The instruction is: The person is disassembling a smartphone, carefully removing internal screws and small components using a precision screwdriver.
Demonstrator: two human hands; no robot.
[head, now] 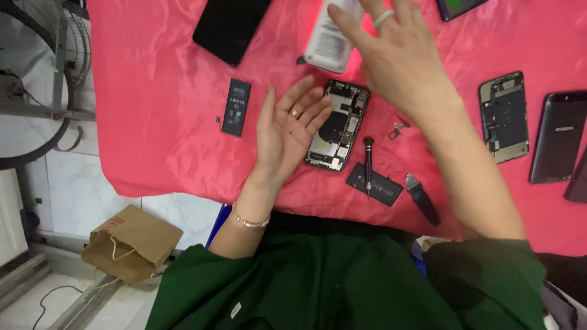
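Hands empty, fingers apart: left hand (288,125) beside opened phone (338,125); right hand (397,58) above; screwdriver (369,164) near.

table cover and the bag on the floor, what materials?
Table cover: looks like satin-type fabric, pink-red and glossy; it shows soft sheen and fine creases and drapes over the edge. Fibre cannot be told. Bag: brown kraft paper, matte, with sharp folds and a crumpled side; its handle looks like twisted cord.
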